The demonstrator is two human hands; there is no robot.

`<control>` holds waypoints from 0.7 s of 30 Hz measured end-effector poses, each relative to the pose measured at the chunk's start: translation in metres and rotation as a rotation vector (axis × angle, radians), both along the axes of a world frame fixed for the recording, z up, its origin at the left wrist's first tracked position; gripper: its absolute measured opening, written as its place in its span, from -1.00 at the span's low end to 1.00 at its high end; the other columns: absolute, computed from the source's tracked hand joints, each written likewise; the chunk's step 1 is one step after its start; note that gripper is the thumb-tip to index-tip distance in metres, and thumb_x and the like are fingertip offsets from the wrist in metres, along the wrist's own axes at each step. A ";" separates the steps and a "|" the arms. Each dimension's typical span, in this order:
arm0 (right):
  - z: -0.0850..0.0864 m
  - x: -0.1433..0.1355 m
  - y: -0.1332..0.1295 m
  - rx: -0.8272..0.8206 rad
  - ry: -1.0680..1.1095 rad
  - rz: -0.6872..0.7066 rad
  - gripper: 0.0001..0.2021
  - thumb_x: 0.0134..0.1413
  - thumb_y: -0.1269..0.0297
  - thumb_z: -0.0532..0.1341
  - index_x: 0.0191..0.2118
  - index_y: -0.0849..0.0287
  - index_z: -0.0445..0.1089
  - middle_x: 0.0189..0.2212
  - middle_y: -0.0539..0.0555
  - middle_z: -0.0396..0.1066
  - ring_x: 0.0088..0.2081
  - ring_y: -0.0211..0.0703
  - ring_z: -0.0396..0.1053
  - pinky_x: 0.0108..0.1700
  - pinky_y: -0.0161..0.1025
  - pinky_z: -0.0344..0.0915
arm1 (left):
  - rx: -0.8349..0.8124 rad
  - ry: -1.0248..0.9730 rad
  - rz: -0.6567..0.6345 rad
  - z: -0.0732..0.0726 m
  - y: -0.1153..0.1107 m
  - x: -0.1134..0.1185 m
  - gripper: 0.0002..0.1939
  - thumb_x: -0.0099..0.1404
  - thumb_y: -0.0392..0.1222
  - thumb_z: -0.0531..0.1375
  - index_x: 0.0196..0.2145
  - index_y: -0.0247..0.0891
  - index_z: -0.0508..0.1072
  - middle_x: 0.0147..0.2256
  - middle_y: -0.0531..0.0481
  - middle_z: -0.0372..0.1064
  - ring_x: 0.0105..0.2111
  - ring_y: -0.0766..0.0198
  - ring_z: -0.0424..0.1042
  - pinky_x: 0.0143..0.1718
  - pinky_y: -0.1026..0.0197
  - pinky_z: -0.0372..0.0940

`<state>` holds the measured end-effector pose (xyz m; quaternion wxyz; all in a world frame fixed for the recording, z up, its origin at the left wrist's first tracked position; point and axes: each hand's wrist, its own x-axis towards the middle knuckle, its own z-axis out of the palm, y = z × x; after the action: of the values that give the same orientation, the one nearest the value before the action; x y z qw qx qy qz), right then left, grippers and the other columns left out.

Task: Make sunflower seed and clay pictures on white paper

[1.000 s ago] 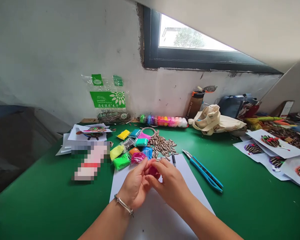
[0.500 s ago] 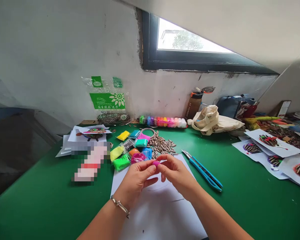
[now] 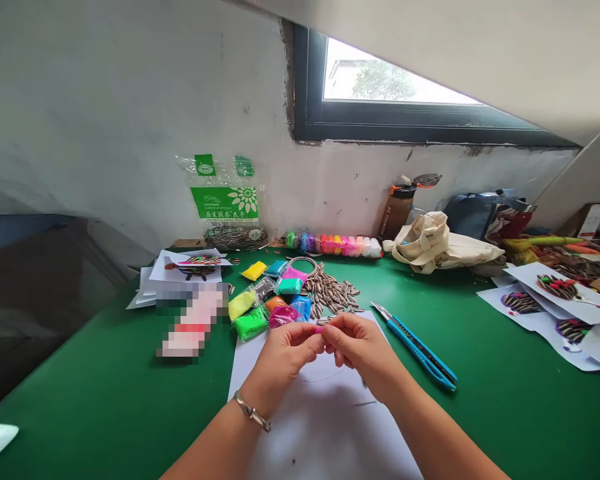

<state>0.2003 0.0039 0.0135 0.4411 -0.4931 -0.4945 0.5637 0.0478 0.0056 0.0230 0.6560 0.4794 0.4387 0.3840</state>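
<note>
Between the fingertips of both hands is a small piece of magenta modelling clay (image 3: 319,329), mostly covered by the fingers. My left hand (image 3: 291,352) pinches it from one side, thumb against forefinger. From the other side my right hand (image 3: 361,345) presses on it, its other fingers curled under. Both hands hover over a white sheet of paper (image 3: 325,427) that bears a faint curved pencil line. Just beyond the hands lie several colourful clay packets (image 3: 251,324) and a heap of striped sunflower seeds (image 3: 330,291).
A blue utility knife (image 3: 417,348) lies right of the paper. Finished seed pictures (image 3: 560,285) are spread at the far right, with more sheets (image 3: 153,288) at the left. Along the wall stand a seed bag (image 3: 225,207), a clay pack (image 3: 337,245), a bottle (image 3: 397,210) and a cloth bag (image 3: 443,247).
My fingers have closed further over the magenta clay, so less of it shows. My right fingers are more curled. The view has shifted slightly to the left.
</note>
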 end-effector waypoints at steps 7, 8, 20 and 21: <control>-0.005 0.000 -0.003 0.047 -0.052 0.019 -0.78 0.03 0.14 0.22 -0.46 0.21 0.36 -0.56 -0.01 0.40 -0.57 -0.33 0.27 -0.54 -0.38 0.20 | -0.004 0.042 -0.046 -0.003 -0.001 -0.002 -0.71 0.16 -0.03 0.28 -0.25 -0.29 0.54 -0.31 -0.09 0.49 -0.23 0.16 0.42 -0.26 0.20 0.26; -0.007 0.000 -0.003 0.051 -0.071 0.018 -0.78 0.04 0.15 0.22 -0.46 0.21 0.35 -0.55 0.00 0.40 -0.56 -0.32 0.29 -0.53 -0.37 0.22 | 0.009 0.052 -0.050 -0.003 0.000 -0.002 -0.73 0.16 -0.04 0.28 -0.28 -0.30 0.55 -0.33 -0.08 0.49 -0.27 0.19 0.41 -0.27 0.22 0.25; -0.006 0.006 0.003 -0.083 -0.074 0.164 -0.68 0.09 0.04 0.18 -0.47 0.23 0.31 -0.58 -0.02 0.37 -0.63 -0.41 0.26 -0.64 -0.46 0.00 | 0.065 0.065 -0.017 -0.008 0.005 -0.002 -0.74 0.10 -0.05 0.32 -0.40 -0.35 0.52 -0.52 0.02 0.38 -0.49 0.37 0.26 -0.44 0.31 0.19; -0.006 0.006 0.003 -0.080 -0.059 0.169 -0.69 0.08 0.05 0.19 -0.46 0.23 0.31 -0.58 -0.02 0.38 -0.63 -0.41 0.27 -0.64 -0.46 0.00 | 0.056 0.064 -0.017 -0.008 0.005 -0.002 -0.73 0.10 -0.05 0.32 -0.40 -0.35 0.51 -0.52 0.02 0.38 -0.49 0.37 0.27 -0.44 0.31 0.19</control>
<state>0.2067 0.0067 0.0077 0.3573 -0.4832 -0.5241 0.6035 0.0458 0.0106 0.0153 0.6311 0.5133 0.4443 0.3753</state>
